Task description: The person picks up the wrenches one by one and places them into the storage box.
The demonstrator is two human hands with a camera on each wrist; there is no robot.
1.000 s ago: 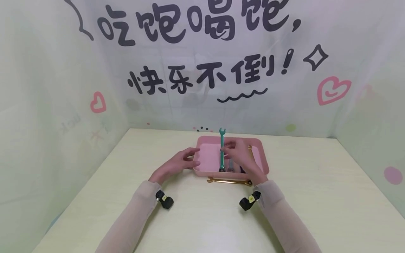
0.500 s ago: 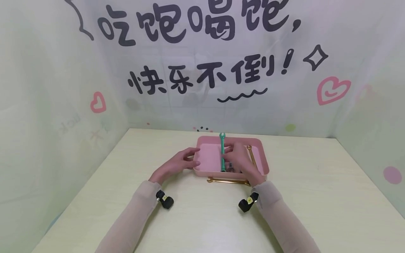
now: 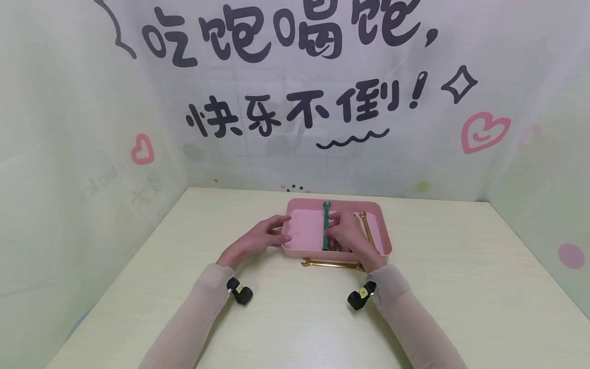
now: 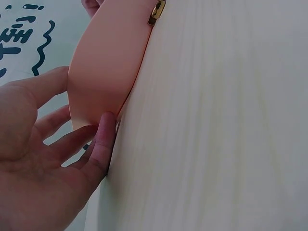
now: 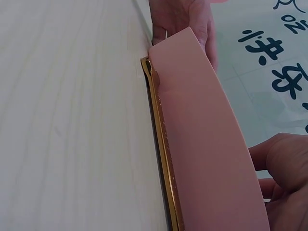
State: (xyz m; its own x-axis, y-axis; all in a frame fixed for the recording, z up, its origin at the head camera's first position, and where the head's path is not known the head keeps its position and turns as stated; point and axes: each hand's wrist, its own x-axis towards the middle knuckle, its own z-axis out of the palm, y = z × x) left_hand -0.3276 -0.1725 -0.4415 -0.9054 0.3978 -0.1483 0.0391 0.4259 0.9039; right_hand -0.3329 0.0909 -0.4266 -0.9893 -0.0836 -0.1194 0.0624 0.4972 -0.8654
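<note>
In the head view my right hand (image 3: 348, 230) reaches into the pink tray (image 3: 306, 228) and pinches a green wrench (image 3: 326, 220). The wrench's open jaw points away, near the tray's far rim, and its dark ring end lies by the near wall. My left hand (image 3: 260, 238) rests its spread fingers against the tray's left end. In the left wrist view the fingertips (image 4: 105, 132) touch that end wall. The right wrist view shows the tray's outer wall (image 5: 207, 139) and part of the right hand (image 5: 286, 168); the fingertips are hidden there.
A gold wrench (image 3: 332, 264) lies on the table along the tray's near side. Another gold wrench (image 3: 366, 225) leans inside the tray, right of my right hand. Something grey (image 3: 336, 247) in the tray is mostly covered by that hand. A printed curtain (image 3: 295, 164) hangs behind the table.
My right hand has lowered the green wrench into the tray; its far end has come down from above the far rim. The left hand and the tray have stayed put.
</note>
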